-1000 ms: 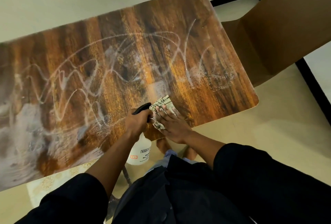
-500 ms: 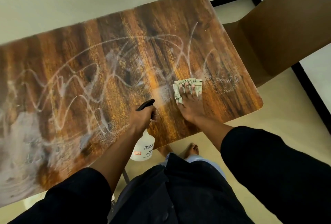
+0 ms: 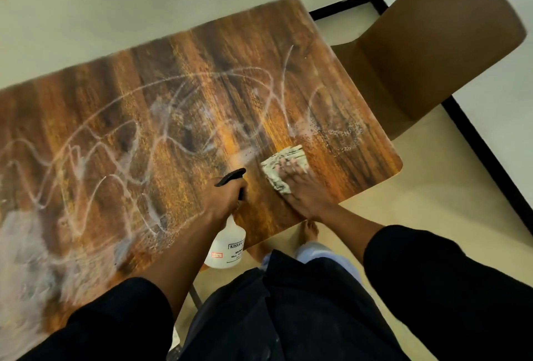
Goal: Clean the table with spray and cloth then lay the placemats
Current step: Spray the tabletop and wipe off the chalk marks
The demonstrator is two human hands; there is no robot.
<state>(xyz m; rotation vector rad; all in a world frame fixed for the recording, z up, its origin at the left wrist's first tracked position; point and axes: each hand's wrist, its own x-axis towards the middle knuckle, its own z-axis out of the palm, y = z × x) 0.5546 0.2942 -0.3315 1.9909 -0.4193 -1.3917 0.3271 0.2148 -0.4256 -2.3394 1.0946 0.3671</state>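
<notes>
Nearest, the left hand grips the spray bottle at the table edge, while the right hand presses flat, fingers extended, on the cloth near the right end. Cleaning appears partway done: white smears cover most of the surface and spray droplets lie just beyond the cloth, so wiping remains and no placemats are in view. Farther right, a brown chair stands against the table end.
</notes>
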